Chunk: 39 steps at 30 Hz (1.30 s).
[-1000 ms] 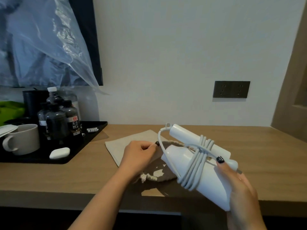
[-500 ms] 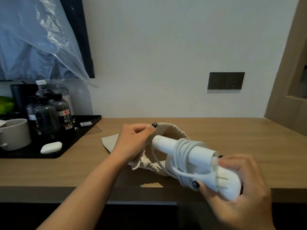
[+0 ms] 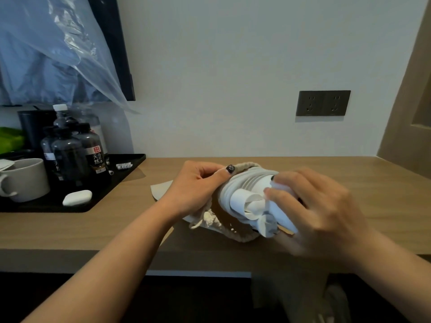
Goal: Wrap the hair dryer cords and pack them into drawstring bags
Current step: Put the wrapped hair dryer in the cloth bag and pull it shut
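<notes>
A white hair dryer (image 3: 248,194) with its cord wound round the body lies partly inside the mouth of a beige drawstring bag (image 3: 161,191) on the wooden desk. My right hand (image 3: 319,210) grips the dryer's near end, where the plug sticks out. My left hand (image 3: 198,185) pinches the bag's rope-edged rim and holds it up over the dryer. The bag's knotted drawstring (image 3: 208,220) hangs below my left wrist. The far end of the dryer is hidden inside the bag.
A black tray (image 3: 126,169) at the left carries dark bottles (image 3: 70,157), a grey mug (image 3: 25,180) and a small white case (image 3: 77,198). A clear plastic cover hangs above it. A dark wall socket (image 3: 323,103) sits at the right; the desk's front edge runs just below my hands.
My right hand has pushed the dryer away from me and into the bag's mouth. My left hand has lifted the rim over the wound cord.
</notes>
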Each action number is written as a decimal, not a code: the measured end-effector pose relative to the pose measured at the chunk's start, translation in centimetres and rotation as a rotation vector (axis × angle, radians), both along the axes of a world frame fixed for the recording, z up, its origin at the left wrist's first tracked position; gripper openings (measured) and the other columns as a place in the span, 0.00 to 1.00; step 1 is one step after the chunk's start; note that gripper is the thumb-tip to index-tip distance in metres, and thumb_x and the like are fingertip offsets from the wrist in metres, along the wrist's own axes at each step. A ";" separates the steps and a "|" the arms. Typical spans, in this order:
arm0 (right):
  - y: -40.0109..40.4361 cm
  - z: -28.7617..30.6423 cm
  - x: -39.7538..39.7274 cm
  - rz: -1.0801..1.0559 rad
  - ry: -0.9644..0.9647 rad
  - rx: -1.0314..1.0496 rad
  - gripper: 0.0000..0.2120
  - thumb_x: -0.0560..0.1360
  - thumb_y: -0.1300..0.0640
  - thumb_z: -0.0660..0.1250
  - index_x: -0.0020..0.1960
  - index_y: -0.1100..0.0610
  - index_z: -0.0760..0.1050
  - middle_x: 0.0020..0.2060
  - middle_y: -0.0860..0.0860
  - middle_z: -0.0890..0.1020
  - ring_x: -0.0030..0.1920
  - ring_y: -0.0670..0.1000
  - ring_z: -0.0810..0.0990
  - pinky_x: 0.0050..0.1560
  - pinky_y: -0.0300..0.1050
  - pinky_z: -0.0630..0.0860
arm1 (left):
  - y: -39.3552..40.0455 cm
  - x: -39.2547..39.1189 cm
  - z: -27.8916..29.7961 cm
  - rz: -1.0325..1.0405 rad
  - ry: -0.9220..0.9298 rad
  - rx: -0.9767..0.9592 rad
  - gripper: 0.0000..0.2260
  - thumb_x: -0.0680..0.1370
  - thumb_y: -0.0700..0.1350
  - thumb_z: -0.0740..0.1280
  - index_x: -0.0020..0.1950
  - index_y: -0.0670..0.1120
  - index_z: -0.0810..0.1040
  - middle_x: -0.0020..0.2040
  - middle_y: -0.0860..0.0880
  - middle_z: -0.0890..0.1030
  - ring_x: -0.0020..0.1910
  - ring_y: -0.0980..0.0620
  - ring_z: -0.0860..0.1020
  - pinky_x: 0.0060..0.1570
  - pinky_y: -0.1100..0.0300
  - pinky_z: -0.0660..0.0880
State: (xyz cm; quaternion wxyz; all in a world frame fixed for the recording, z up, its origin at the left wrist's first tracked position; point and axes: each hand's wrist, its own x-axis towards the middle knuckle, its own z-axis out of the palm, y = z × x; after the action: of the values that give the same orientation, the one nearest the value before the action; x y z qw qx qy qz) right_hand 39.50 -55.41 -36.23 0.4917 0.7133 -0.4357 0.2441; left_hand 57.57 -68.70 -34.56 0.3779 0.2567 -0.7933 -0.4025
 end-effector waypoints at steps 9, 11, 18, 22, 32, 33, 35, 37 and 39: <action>-3.9 -2.2 0.4 0.024 0.100 0.145 0.10 0.67 0.56 0.69 0.44 0.62 0.80 0.44 0.61 0.81 0.38 0.60 0.77 0.34 0.52 0.74 | -0.3 -0.7 -1.6 -0.050 0.147 0.052 0.10 0.80 0.45 0.65 0.48 0.42 0.85 0.42 0.45 0.86 0.39 0.53 0.81 0.39 0.57 0.79; -4.5 -2.6 0.5 0.002 0.031 0.120 0.10 0.67 0.56 0.69 0.44 0.62 0.80 0.45 0.61 0.81 0.39 0.61 0.77 0.34 0.51 0.74 | -0.9 -0.7 -2.3 -0.028 0.167 0.023 0.08 0.79 0.44 0.66 0.50 0.45 0.85 0.44 0.43 0.86 0.41 0.49 0.82 0.42 0.49 0.79; -7.3 -3.2 0.4 -0.147 -0.096 0.082 0.12 0.65 0.54 0.70 0.43 0.61 0.76 0.48 0.63 0.79 0.38 0.60 0.76 0.31 0.47 0.71 | -3.7 -0.6 -4.8 0.189 0.101 -0.120 0.17 0.77 0.43 0.69 0.65 0.55 0.76 0.62 0.61 0.78 0.63 0.62 0.74 0.63 0.64 0.69; -10.0 -2.9 0.1 -0.291 -0.220 0.069 0.11 0.65 0.54 0.69 0.42 0.60 0.73 0.43 0.59 0.76 0.36 0.59 0.72 0.29 0.46 0.65 | -5.3 -1.0 -6.7 0.286 0.016 -0.096 0.25 0.75 0.41 0.69 0.70 0.55 0.69 0.65 0.61 0.72 0.64 0.61 0.69 0.60 0.67 0.68; -16.0 -5.0 -0.9 -0.272 -0.037 0.037 0.05 0.65 0.64 0.64 0.40 0.59 0.72 0.43 0.60 0.78 0.39 0.59 0.74 0.39 0.51 0.63 | -10.2 -3.2 -7.9 0.288 -0.261 -0.024 0.34 0.73 0.34 0.64 0.76 0.53 0.58 0.71 0.47 0.69 0.70 0.48 0.68 0.64 0.56 0.68; -16.5 -5.3 -1.0 -0.245 -0.025 0.029 0.04 0.67 0.65 0.61 0.40 0.59 0.72 0.44 0.60 0.79 0.40 0.60 0.75 0.40 0.51 0.64 | -10.6 -3.4 -7.9 0.285 -0.272 -0.027 0.35 0.73 0.33 0.63 0.76 0.53 0.59 0.71 0.46 0.69 0.70 0.49 0.68 0.64 0.58 0.67; -17.1 -5.7 -1.4 -0.217 -0.035 0.022 0.04 0.69 0.65 0.59 0.41 0.59 0.71 0.46 0.60 0.79 0.42 0.60 0.76 0.41 0.52 0.66 | -11.2 -3.5 -7.8 0.281 -0.279 -0.017 0.35 0.73 0.32 0.63 0.76 0.53 0.59 0.72 0.47 0.69 0.70 0.50 0.69 0.64 0.58 0.68; -17.2 -6.0 -1.8 -0.224 -0.077 0.017 0.04 0.68 0.63 0.66 0.42 0.59 0.73 0.48 0.60 0.80 0.45 0.60 0.76 0.41 0.52 0.66 | -11.4 -3.5 -7.8 0.275 -0.277 -0.009 0.34 0.73 0.34 0.65 0.76 0.54 0.60 0.71 0.47 0.70 0.68 0.50 0.71 0.64 0.57 0.70; -16.9 -6.2 -1.9 -0.231 -0.149 0.038 0.09 0.64 0.61 0.71 0.44 0.59 0.76 0.49 0.59 0.79 0.49 0.60 0.74 0.43 0.51 0.65 | -11.5 -3.4 -8.1 0.249 -0.270 -0.043 0.32 0.72 0.36 0.66 0.74 0.55 0.63 0.68 0.49 0.74 0.65 0.50 0.74 0.64 0.53 0.72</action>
State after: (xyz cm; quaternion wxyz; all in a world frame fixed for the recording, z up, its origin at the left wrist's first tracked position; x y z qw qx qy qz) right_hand 37.60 -72.34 -42.38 0.4694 0.6475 -0.5545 0.2299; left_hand 54.17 -80.17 -42.65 0.3204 0.3965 -0.8074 -0.2972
